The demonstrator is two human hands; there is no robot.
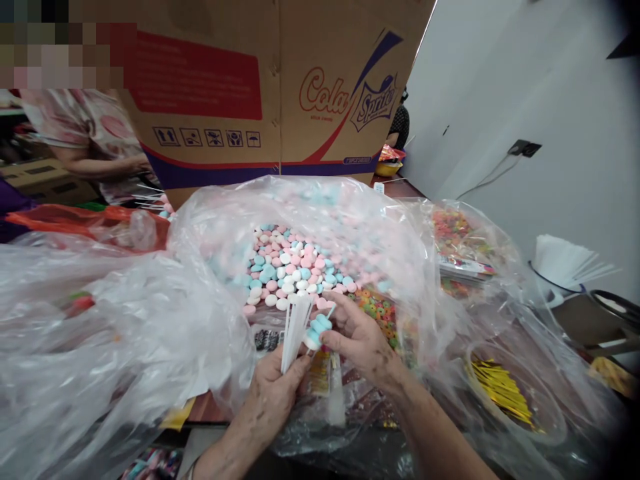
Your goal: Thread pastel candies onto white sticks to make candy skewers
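My left hand (273,393) is closed around a bundle of thin white sticks (296,327), which stand upright out of it. Beside the bundle, my right hand (367,343) pinches a stack of blue candies (320,325) with a white one at its lower end. A thin stick tip pokes out above this stack; its lower end is hidden by my left fingers. Just beyond both hands lies a heap of round pink, blue and white candies (287,270), spilling from a large clear plastic bag (320,193).
A big cardboard box (280,147) stands behind the bag. To the right are a round container of gold twist ties (503,393), bagged colourful candies (450,230) and a holder of white sticks (565,263). Crumpled plastic (165,320) covers the left. A person (100,133) works at the far left.
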